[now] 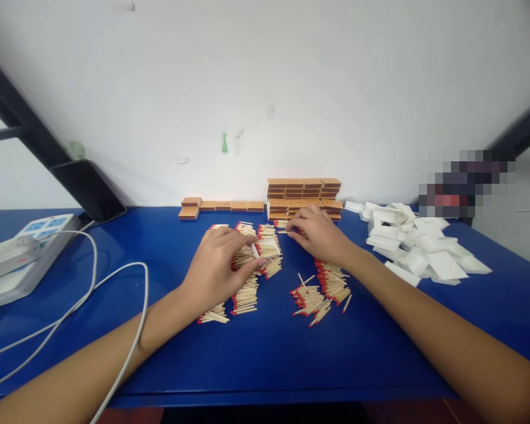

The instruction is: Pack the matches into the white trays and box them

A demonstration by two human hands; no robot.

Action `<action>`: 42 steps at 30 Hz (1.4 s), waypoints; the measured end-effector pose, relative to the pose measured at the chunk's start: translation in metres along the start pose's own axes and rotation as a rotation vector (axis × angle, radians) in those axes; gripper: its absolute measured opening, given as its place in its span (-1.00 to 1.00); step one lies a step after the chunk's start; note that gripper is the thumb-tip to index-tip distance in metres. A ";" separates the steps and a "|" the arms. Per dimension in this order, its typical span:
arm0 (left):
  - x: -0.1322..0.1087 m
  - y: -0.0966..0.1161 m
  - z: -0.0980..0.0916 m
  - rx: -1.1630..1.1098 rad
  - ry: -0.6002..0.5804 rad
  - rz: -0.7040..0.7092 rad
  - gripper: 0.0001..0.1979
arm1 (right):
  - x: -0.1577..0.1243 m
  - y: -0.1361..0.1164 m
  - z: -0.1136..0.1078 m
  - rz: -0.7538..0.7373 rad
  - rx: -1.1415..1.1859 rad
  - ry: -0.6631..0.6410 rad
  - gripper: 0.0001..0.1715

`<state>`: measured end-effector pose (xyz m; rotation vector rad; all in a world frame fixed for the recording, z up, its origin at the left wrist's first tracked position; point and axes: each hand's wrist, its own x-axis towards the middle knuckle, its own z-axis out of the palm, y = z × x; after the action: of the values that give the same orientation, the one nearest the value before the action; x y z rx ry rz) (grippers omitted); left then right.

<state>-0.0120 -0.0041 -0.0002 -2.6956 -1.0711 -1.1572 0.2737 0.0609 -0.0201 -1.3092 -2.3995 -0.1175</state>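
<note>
My left hand (pixel 216 259) grips a small white matchbox tray (pixel 267 249) between thumb and fingers, over rows of red-headed matches (pixel 245 297). My right hand (pixel 318 232), fingers pinched together, is just to the right of the tray. Pale matchsticks show at its fingertips; how many it holds is hidden. Under and in front of my right wrist lies another row of matches (pixel 333 282), with a looser pile of matches (pixel 310 300) beside it. Whether the tray contains any matches is hard to make out.
Stacked orange-brown matchboxes (pixel 304 188) stand against the wall, with a low row of matchboxes (pixel 232 205) to their left. White empty trays (pixel 424 241) are heaped at right. A power strip (pixel 26 253), white cable (pixel 146 288) and dark phone-like slab (pixel 90 188) occupy the left; the cable crosses my left forearm.
</note>
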 end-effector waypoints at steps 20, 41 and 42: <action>-0.001 -0.002 0.001 0.005 -0.005 0.005 -0.65 | -0.003 -0.002 0.001 -0.005 0.045 -0.031 -0.83; -0.001 -0.004 0.002 0.008 -0.016 0.001 -0.65 | -0.008 -0.015 -0.015 -0.057 0.084 -0.038 -0.79; -0.001 -0.004 0.002 0.007 -0.018 -0.005 -0.66 | -0.009 -0.019 -0.019 -0.073 0.130 -0.022 -0.79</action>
<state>-0.0131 -0.0015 -0.0035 -2.7049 -1.0821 -1.1296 0.2680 0.0378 -0.0038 -1.1710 -2.4299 0.0318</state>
